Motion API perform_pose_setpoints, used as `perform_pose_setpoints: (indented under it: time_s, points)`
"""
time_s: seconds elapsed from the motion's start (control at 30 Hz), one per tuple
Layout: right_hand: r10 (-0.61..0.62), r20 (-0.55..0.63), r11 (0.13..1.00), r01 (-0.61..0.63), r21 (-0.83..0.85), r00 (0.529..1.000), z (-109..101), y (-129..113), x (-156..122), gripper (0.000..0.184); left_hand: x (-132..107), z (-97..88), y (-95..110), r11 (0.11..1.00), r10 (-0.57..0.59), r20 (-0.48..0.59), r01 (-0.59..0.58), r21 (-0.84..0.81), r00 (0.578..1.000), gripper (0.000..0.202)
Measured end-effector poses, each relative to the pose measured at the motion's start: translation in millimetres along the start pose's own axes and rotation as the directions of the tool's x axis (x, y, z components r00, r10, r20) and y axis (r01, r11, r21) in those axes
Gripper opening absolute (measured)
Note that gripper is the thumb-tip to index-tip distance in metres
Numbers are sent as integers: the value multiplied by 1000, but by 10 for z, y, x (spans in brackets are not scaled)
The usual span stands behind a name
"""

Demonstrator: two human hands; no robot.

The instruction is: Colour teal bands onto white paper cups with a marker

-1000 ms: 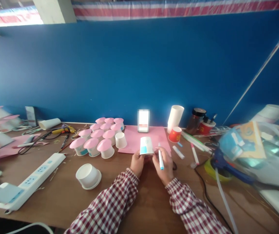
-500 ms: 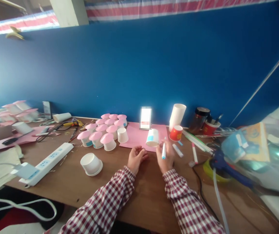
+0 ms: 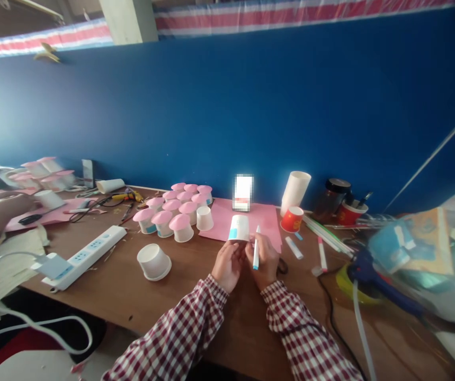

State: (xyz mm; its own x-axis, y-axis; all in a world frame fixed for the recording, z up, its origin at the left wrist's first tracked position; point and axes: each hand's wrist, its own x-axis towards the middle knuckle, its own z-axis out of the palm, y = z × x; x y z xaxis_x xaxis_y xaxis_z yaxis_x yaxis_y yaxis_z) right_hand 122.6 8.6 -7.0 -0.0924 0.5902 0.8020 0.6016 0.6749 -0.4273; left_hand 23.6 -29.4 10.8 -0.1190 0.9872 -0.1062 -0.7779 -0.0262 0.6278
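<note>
A white paper cup (image 3: 240, 226) with a blue patch on its side stands tilted at the front of the pink paper sheet (image 3: 219, 232). At the cup's near rim, my left hand (image 3: 228, 264) has its fingers closed on the edge. My right hand (image 3: 265, 260) grips a white marker (image 3: 256, 247) with a blue end, pointing up beside the cup. The right fingertips are close to the cup's rim; whether they touch it I cannot tell. Left of the sheet stand several upturned cups with pink domed tops (image 3: 181, 222) and one plain cup (image 3: 204, 218).
Stacked white cups (image 3: 295, 189) and a red cup (image 3: 292, 219) stand to the right, near a blue glue gun (image 3: 386, 288). A loose cup (image 3: 153, 262) and power strip (image 3: 88, 256) lie left. Another person's hand (image 3: 12, 203) is at far left. A phone (image 3: 243, 191) stands behind.
My left hand has moved up to the cup and now holds its rim. The cup has shifted left and nearer, and my right hand with the marker is closer to it.
</note>
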Motion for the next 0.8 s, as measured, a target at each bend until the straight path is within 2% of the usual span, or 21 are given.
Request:
perform_pose_setpoints:
  time_s: [0.13,0.33,0.47,0.6,0.67,0.8]
  points:
    - [-5,-7,1000,5,-30,1000,3,31,13,19,52,59,57,995,-67,57,71,-72,996,11]
    - [-28,16,997,29,-69,999,-5,47,15,20,196,20,101,978,-203,79,206,-36,976,17]
    - [-40,35,995,43,-87,999,-2,41,11,20,246,-51,120,972,-231,105,235,-24,967,15]
    - [-21,4,992,21,-123,1000,2,105,21,20,219,-123,76,976,-217,118,217,8,969,18]
    - [-2,-32,990,-3,-140,999,-1,167,29,19,207,-159,48,977,-201,92,193,93,975,21]
    - [75,-91,987,-87,-132,993,-8,259,41,19,267,-221,46,984,-82,-74,93,155,994,33]
